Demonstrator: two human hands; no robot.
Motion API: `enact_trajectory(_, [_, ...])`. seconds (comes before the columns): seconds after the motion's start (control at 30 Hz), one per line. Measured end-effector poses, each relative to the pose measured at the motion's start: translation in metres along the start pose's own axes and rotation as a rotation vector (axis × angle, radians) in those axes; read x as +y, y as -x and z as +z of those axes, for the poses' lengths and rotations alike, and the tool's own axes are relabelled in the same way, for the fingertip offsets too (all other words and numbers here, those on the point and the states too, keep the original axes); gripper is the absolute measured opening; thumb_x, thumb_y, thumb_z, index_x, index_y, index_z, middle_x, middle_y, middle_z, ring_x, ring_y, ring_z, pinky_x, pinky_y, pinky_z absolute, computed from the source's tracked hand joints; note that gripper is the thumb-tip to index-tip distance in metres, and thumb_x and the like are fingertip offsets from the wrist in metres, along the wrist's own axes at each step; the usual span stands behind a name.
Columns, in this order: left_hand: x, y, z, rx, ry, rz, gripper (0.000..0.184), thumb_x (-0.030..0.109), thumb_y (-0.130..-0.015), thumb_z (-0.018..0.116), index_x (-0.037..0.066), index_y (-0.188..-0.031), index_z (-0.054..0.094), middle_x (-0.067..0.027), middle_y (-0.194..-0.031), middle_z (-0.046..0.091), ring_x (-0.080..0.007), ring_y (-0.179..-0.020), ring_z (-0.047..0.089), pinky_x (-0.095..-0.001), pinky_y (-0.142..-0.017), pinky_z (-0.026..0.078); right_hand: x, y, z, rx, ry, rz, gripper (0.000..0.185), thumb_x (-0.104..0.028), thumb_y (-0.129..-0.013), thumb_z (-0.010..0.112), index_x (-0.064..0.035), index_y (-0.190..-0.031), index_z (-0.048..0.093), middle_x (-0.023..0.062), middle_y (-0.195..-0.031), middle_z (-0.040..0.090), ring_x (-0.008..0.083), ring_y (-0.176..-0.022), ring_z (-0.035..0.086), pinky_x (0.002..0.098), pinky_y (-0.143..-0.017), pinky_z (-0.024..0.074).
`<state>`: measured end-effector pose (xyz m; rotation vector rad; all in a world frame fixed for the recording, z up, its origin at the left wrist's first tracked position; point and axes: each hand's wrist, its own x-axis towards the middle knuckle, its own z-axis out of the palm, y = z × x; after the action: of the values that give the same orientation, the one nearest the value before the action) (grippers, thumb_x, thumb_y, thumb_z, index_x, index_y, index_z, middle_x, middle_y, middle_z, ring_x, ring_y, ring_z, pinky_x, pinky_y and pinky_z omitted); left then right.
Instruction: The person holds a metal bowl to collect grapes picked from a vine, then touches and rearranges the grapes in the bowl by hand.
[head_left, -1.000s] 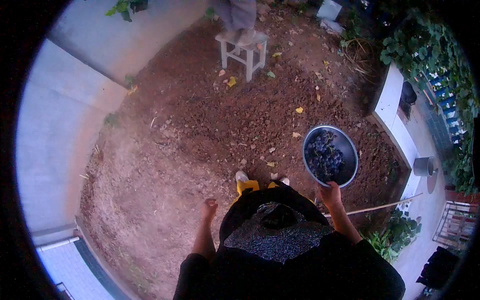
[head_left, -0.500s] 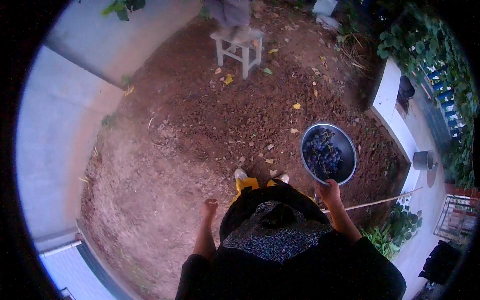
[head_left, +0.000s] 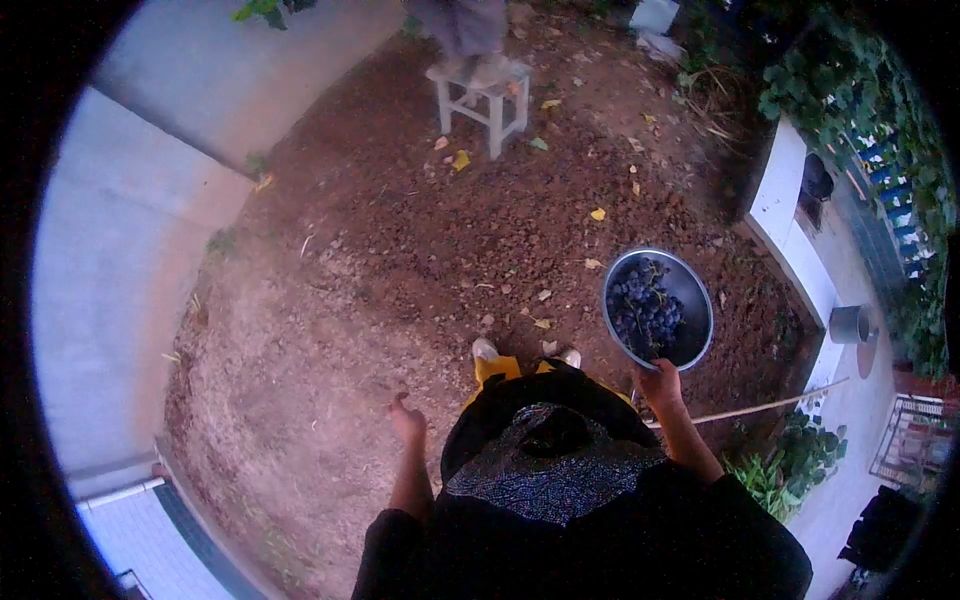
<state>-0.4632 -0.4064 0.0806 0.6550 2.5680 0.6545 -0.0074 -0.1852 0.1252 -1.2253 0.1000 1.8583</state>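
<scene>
My right hand (head_left: pixel 659 382) grips the near rim of a round metal basin (head_left: pixel 697 350), holding it out to the front right. Dark purple grapes (head_left: pixel 645 305) in bunches with stems lie in the basin, mostly towards its left side. Out to my left, my left hand (head_left: pixel 406 420) hangs over the bare soil with nothing in it, its fingers somewhat apart.
Ahead, a person's legs (head_left: pixel 465 30) stand on a white wooden stool (head_left: pixel 490 95). A pale wall (head_left: pixel 150 220) runs along the left. To the right are a low white ledge (head_left: pixel 790 235), a metal pot (head_left: pixel 849 324), a long stick (head_left: pixel 760 405) and leafy plants (head_left: pixel 795 455).
My left hand has shifted slightly left and its fingers have spread a little. The basin stays in my right hand at nearly the same place.
</scene>
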Motion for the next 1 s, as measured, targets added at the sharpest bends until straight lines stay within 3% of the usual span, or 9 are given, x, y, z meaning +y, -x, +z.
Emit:
enact_trajectory(0.17, [0.036,0.015,-0.024,0.048,-0.084,-0.158,0.042,-0.002,-0.058,0.049,0.012,-0.098,0.049,-0.0191,-0.100,0.045,-0.0360,-0.088,0.048,-0.0403,-0.075,0.041,0.000,0.005,0.005,-0.057,0.028,0.015,0.037,-0.018,-0.071,0.042,0.0065,-0.097,0.047,0.0146,-0.088,0.057,0.0262,-0.075,0.055,0.0323,-0.066,0.0462])
enact_trajectory(0.23, [0.025,0.012,-0.020,0.054,-0.086,-0.142,0.041,-0.002,-0.058,0.050,0.011,-0.097,0.049,-0.0184,-0.100,0.046,-0.0356,-0.088,0.048,-0.0405,-0.073,0.041,-0.002,0.014,0.012,-0.035,-0.014,0.017,0.018,-0.009,-0.073,0.045,0.0026,-0.087,0.047,0.0126,-0.081,0.057,0.0260,-0.067,0.057,0.0317,-0.054,0.0489])
enact_trajectory(0.4, [0.020,0.013,-0.017,0.085,-0.012,-0.089,0.034,0.002,-0.062,0.050,0.011,-0.095,0.052,-0.0165,-0.095,0.051,-0.0338,-0.086,0.052,-0.0401,-0.071,0.043,-0.003,0.019,0.022,0.006,-0.003,0.023,0.015,-0.009,-0.072,0.045,0.0025,-0.081,0.048,0.0125,-0.076,0.057,0.0235,-0.061,0.055,0.0298,-0.050,0.0477])
enact_trajectory(0.57, [-0.001,-0.001,0.001,-0.058,-0.055,-0.252,0.024,0.009,-0.065,0.047,0.011,-0.086,0.060,-0.0174,-0.081,0.059,-0.0324,-0.078,0.057,-0.0388,-0.069,0.045,-0.004,0.035,0.036,-0.087,0.072,0.004,0.013,-0.010,-0.072,0.044,0.0023,-0.074,0.048,0.0118,-0.068,0.056,0.0223,-0.054,0.053,0.0295,-0.046,0.0455])
enact_trajectory(0.77, [-0.020,-0.008,0.012,-0.026,-0.040,-0.121,0.022,0.007,-0.061,0.050,0.010,-0.081,0.061,-0.0160,-0.074,0.059,-0.0310,-0.074,0.058,-0.0373,-0.067,0.045,-0.001,0.029,0.038,0.133,0.015,-0.034,0.015,-0.013,-0.074,0.042,-0.0006,-0.068,0.047,0.0097,-0.059,0.051,0.0217,-0.044,0.047,0.0288,-0.042,0.0402])
enact_trajectory(0.83, [-0.054,-0.020,0.033,-0.041,0.149,-0.129,0.022,0.006,-0.060,0.051,0.010,-0.080,0.061,-0.0157,-0.073,0.059,-0.0304,-0.073,0.058,-0.0376,-0.066,0.045,-0.005,0.006,0.001,-0.114,0.177,-0.061,0.025,-0.015,-0.073,0.043,0.0029,-0.088,0.050,0.0137,-0.083,0.058,0.0226,-0.069,0.057,0.0302,-0.056,0.0471])
enact_trajectory(0.9, [-0.052,-0.016,0.031,-0.062,0.334,-0.142,0.022,0.006,-0.060,0.051,0.010,-0.078,0.061,-0.0155,-0.071,0.059,-0.0297,-0.072,0.058,-0.0378,-0.065,0.045,-0.010,0.033,0.030,-0.127,0.235,-0.080,0.015,-0.013,-0.073,0.043,0.0004,-0.080,0.048,0.0111,-0.073,0.055,0.0223,-0.062,0.055,0.0304,-0.052,0.0463])
enact_trajectory(0.93, [-0.027,-0.002,0.012,-0.043,0.168,-0.082,0.021,0.007,-0.060,0.052,0.010,-0.078,0.061,-0.0152,-0.071,0.059,-0.0295,-0.071,0.058,-0.0378,-0.064,0.045,-0.012,0.044,0.044,-0.137,0.291,-0.097,0.008,-0.010,-0.073,0.044,-0.0020,-0.071,0.046,0.0086,-0.063,0.052,0.0221,-0.055,0.053,0.0305,-0.048,0.0455])
enact_trajectory(1.0, [-0.003,-0.004,0.002,-0.018,0.022,0.001,0.020,0.009,-0.060,0.053,0.010,-0.078,0.061,-0.0149,-0.071,0.059,-0.0293,-0.070,0.058,-0.0379,-0.063,0.045,-0.017,0.035,0.049,-0.140,0.483,-0.258,0.008,-0.009,-0.073,0.044,-0.0018,-0.076,0.045,0.0089,-0.068,0.052,0.0222,-0.057,0.053,0.0307,-0.050,0.0459])
